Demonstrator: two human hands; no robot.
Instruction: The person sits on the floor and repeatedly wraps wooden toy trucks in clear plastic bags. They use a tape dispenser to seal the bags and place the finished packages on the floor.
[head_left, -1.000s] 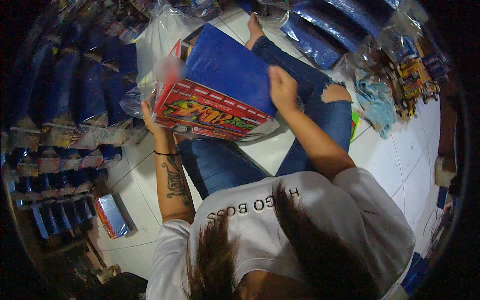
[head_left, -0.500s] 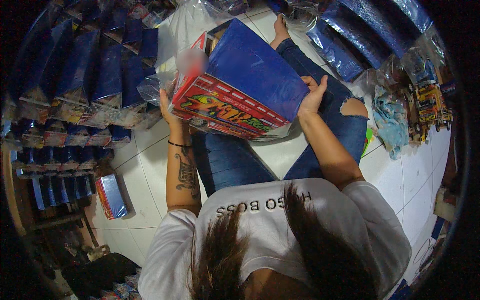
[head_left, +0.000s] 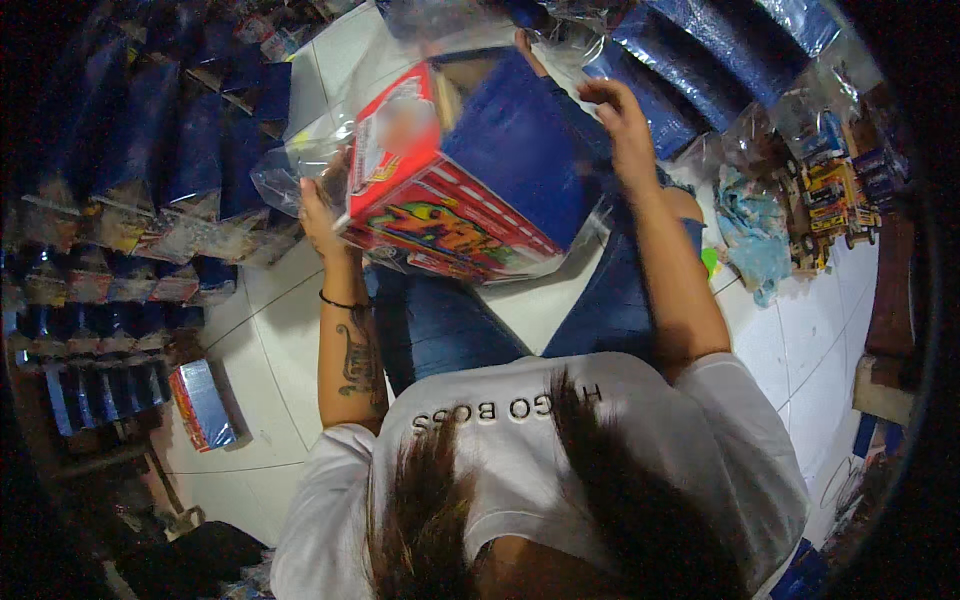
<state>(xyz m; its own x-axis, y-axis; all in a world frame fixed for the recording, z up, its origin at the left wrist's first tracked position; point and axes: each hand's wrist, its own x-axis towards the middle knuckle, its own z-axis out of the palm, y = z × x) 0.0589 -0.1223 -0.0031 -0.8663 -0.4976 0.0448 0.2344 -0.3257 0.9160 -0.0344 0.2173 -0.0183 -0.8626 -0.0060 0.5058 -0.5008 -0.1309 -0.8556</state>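
Above tiled floor (head_left: 275, 385), the box (head_left: 485, 165) looks bagged but unclosed, left hand (head_left: 318, 215) holding its nine-o'clock side, right hand (head_left: 626, 128) loosely curled at two.

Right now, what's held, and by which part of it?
The red-and-blue box with graffiti-style print, held at its lower-left end by the left hand. The right hand is off the box, apparently empty.
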